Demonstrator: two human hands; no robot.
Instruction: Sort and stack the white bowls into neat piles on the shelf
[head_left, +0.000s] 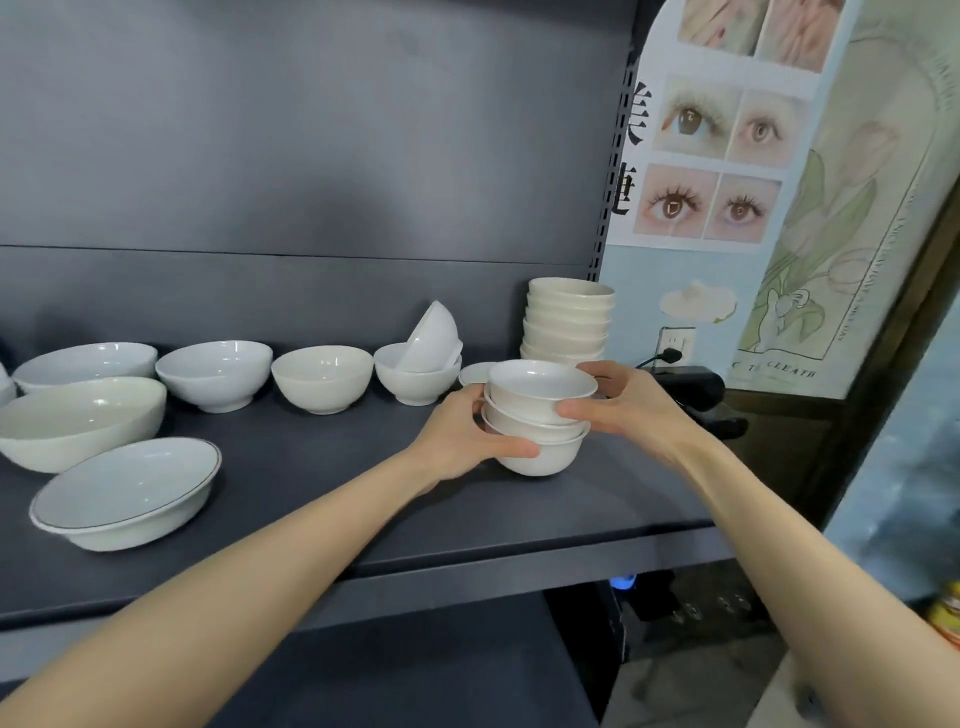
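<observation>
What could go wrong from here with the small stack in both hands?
1. The small stack of three bowls sits unevenly nested. Gripped only at the sides by the left hand and right hand, the top bowl could slip.
2. The tall stack stands close behind the right hand, so a nudge might topple it.
3. The tilted bowl leaning in another bowl could roll out if the shelf is jolted.

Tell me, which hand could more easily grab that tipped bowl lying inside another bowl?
Probably the left. The left hand grips the three-bowl stack on the side facing the tipped bowl, which sits just behind it. The right hand holds the stack's far side and would have to cross over it.
</observation>
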